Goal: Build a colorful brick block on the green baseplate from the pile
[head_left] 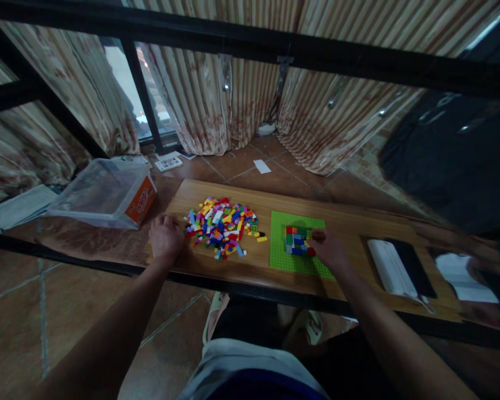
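Note:
A heap of small coloured bricks (223,225) lies on the wooden board (350,228). To its right is a green baseplate (287,261) with a small block of red, blue and green bricks (296,240) built on it. My left hand (165,236) rests on the board at the heap's left edge, fingers curled, and I cannot see anything in it. My right hand (327,248) sits on the baseplate, its fingertips pinched against the right side of the built block.
A clear plastic box with an orange label (108,194) lies on its side at the left. A white oblong device (390,266) and a dark flat slab (412,266) lie at the board's right. Striped curtains hang behind. A black rail runs along the near edge.

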A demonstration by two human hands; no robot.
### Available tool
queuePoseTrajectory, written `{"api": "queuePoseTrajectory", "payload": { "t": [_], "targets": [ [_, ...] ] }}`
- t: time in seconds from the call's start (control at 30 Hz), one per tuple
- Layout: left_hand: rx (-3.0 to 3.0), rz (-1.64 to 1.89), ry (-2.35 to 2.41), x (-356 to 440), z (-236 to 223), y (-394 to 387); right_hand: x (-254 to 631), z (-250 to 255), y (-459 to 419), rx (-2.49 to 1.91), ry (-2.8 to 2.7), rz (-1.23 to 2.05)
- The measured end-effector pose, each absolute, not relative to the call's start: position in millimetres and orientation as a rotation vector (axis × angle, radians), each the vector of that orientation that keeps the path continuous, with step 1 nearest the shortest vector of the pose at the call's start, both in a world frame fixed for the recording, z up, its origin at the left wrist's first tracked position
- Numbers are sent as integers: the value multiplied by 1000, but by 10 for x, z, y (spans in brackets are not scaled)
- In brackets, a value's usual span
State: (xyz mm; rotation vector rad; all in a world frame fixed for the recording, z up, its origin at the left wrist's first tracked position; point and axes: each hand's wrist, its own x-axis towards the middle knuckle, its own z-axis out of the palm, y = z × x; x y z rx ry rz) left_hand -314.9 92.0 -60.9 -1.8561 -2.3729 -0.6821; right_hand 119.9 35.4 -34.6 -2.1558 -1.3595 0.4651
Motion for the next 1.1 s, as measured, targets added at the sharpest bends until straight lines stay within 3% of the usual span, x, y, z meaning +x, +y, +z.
{"api": "queuePoseTrajectory", "payload": {
  "t": [0.2,0.4,0.63,1.1],
  "targets": [
    [-1851,-723,-2357,-3169,-638,939,1272,-175,229,-2013,-1211,328],
    [-1860,-691,-2341,-3167,-622,930,806,-235,106,-1844,-1268,440],
    [-1863,-666,-2328,-3163,-615,906,268,-436,27,-1692,-1587,483],
    [-1853,-686,-2346,-3166,-634,897,-231,-383,331,-1674,-1862,409]
  ]
}}
